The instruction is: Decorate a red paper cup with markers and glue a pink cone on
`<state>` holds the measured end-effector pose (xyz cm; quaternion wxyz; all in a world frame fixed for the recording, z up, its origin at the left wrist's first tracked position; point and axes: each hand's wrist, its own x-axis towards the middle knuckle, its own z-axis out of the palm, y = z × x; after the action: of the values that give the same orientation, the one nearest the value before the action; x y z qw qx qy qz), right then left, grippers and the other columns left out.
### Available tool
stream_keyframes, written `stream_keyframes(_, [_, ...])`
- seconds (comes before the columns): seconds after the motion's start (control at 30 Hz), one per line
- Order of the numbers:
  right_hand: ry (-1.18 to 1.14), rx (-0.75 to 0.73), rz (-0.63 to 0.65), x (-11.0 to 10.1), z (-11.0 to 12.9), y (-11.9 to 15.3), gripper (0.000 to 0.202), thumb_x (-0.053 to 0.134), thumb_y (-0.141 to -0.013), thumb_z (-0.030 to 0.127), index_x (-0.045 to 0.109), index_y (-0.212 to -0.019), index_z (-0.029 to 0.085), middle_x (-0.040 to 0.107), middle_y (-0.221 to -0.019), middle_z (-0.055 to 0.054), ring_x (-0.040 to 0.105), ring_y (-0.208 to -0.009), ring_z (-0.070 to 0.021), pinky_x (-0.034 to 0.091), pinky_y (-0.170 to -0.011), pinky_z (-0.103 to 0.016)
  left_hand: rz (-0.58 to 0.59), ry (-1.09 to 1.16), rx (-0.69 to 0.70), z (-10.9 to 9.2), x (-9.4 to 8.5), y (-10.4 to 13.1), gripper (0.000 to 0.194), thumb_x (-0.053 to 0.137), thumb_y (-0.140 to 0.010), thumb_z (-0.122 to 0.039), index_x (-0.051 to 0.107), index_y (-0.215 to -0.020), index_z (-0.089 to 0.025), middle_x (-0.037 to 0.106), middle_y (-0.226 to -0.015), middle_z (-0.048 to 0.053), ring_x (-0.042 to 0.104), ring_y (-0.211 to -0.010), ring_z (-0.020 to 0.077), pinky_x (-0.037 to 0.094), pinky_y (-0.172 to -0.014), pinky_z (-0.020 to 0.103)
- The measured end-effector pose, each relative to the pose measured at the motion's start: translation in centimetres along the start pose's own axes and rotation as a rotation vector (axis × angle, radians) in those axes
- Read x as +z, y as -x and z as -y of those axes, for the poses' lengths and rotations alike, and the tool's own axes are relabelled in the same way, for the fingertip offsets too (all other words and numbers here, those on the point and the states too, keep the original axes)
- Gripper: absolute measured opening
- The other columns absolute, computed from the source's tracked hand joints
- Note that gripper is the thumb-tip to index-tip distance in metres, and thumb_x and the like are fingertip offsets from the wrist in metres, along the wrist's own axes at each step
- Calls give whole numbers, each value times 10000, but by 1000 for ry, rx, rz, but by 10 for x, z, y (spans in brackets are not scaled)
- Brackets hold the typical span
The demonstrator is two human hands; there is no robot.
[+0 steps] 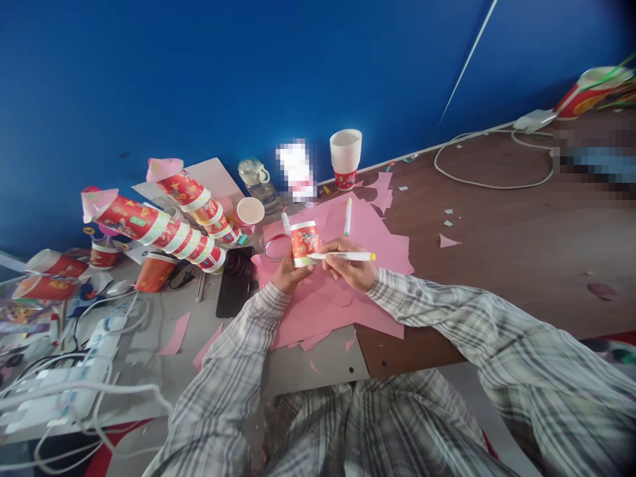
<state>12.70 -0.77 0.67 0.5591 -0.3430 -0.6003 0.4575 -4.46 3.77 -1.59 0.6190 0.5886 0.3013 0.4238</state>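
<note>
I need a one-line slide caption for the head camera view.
Left hand holds a red paper cup on pink paper; right hand holds a marker against it.

Even, fairly bright light falls from above and leaves only short, soft shadows, such as the one beside the stack of white paper cups [346, 158] on the brown wooden worktop [521, 225]. The wide lens bends the picture: the worktop edge and the saturated blue wall [248, 66] curve, and the corners darken and soften. 2 patches are pixelated, 1 by the wall and 1 at the right edge; the centre stays sharp, without glare.
</note>
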Motion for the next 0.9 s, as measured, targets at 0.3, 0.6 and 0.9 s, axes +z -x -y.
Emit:
stream_keyframes(0.3, [71, -17, 14, -1, 1, 0, 262, 478, -854, 368, 574, -958, 147, 579, -660, 3, 489, -426, -82, 400, -411, -220, -12, 18, -13, -2, 1, 0, 684, 737, -578, -353, 404, -1155, -199, 560, -951, 43, 520, -855, 200, 410, -768, 364])
stream_keyframes(0.6, [90, -28, -4, 0, 0, -1, 255, 475, -854, 361, 581, -941, 145, 584, -659, -6, 486, -442, -84, 405, -426, -219, -32, 25, -21, -3, 2, 0, 694, 747, -563, -346, 410, -1151, -196, 564, -938, 40, 517, -836, 193, 408, -752, 348])
stream_keyframes(0.9, [77, 5, -20, 0, -1, -1, 214, 483, -840, 339, 567, -910, 155, 577, -639, 5, 481, -425, -87, 403, -421, -228, -28, 10, -24, 0, 1, 0, 685, 742, -569, -339, 408, -1151, -205, 564, -959, 47, 520, -842, 199, 414, -755, 359])
